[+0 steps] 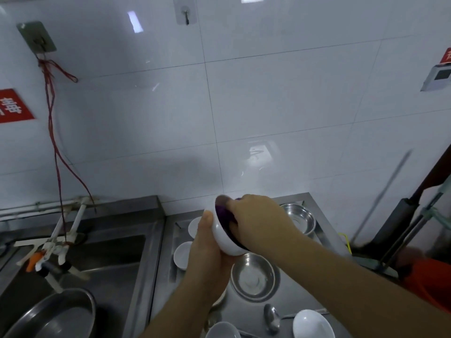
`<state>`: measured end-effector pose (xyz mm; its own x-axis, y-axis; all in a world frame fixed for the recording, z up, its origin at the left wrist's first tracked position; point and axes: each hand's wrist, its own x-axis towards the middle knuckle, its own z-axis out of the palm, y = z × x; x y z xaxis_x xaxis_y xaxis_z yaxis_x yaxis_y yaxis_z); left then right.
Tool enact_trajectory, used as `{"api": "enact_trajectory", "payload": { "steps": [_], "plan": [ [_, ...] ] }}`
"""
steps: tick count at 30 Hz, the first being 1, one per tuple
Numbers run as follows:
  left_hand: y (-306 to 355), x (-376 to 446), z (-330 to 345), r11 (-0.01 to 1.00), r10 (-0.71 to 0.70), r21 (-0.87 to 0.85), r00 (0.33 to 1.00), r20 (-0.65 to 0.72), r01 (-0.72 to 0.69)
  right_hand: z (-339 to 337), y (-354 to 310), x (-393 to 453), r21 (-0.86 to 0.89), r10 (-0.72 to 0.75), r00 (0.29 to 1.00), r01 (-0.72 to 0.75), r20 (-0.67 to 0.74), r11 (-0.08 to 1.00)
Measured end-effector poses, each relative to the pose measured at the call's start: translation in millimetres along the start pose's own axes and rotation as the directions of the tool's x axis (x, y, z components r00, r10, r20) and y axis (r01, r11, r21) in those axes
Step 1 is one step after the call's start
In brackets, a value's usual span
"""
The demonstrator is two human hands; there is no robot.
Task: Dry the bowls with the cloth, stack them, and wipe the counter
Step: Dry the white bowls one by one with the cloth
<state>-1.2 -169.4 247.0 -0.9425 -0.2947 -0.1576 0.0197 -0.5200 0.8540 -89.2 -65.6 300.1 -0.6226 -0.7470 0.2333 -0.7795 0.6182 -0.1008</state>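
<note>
My left hand grips a white bowl from below and tilts it to the right, above the steel counter. Inside the bowl, my right hand presses a purple cloth. More white bowls sit on the counter: two to the left of my hands and two near the front edge. A steel bowl lies just under my hands, and another steel bowl stands at the back right.
A metal spoon lies between the front bowls. A steel sink with a tap and a large steel basin is on the left. The tiled wall rises behind. Dark poles and an orange object stand at the right edge.
</note>
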Motion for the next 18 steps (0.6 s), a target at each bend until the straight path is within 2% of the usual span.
{"api": "enact_trajectory", "payload": {
  "steps": [2,4,8,11,12,13,14,16,17,18],
  "plan": [
    [1,3,-2,0.998,0.048,0.027,0.999,0.026,-0.049,-10,2,-2,0.060,0.074,0.993,-0.080,0.095,0.995],
    [4,3,-4,0.997,0.062,0.035,0.996,0.056,-0.064,-21,7,-3,0.204,0.095,0.971,-0.142,0.220,0.969],
    [-2,0,-4,0.997,0.018,-0.081,0.997,0.075,-0.012,-38,18,-4,0.518,0.006,0.884,-0.280,0.468,0.808],
    [-7,-2,-1,0.984,-0.029,-0.176,0.999,0.023,0.033,-29,14,-9,0.738,0.039,0.908,-0.364,0.418,0.568],
    [-7,-2,1,0.982,-0.047,-0.183,0.999,0.006,0.048,-20,9,-11,0.799,0.102,0.929,-0.359,0.356,0.482],
    [-6,-2,2,0.980,-0.064,-0.187,0.998,-0.010,0.061,-11,4,-13,0.826,0.181,0.949,-0.312,0.256,0.468],
    [-5,-2,4,0.979,-0.069,-0.192,0.997,-0.021,0.064,-2,0,-15,0.801,0.243,0.962,-0.239,0.121,0.549],
    [-5,-3,7,0.972,-0.065,-0.226,0.998,-0.025,0.058,11,-4,-15,0.605,0.246,0.959,-0.115,-0.138,0.788],
    [-5,-3,7,0.972,-0.058,-0.228,0.998,-0.022,0.051,14,-3,-14,0.499,0.222,0.956,-0.099,-0.193,0.861],
    [-5,-2,7,0.977,-0.043,-0.211,0.999,-0.025,0.036,13,-1,-12,0.431,0.207,0.959,-0.108,-0.191,0.896]
  ]
}}
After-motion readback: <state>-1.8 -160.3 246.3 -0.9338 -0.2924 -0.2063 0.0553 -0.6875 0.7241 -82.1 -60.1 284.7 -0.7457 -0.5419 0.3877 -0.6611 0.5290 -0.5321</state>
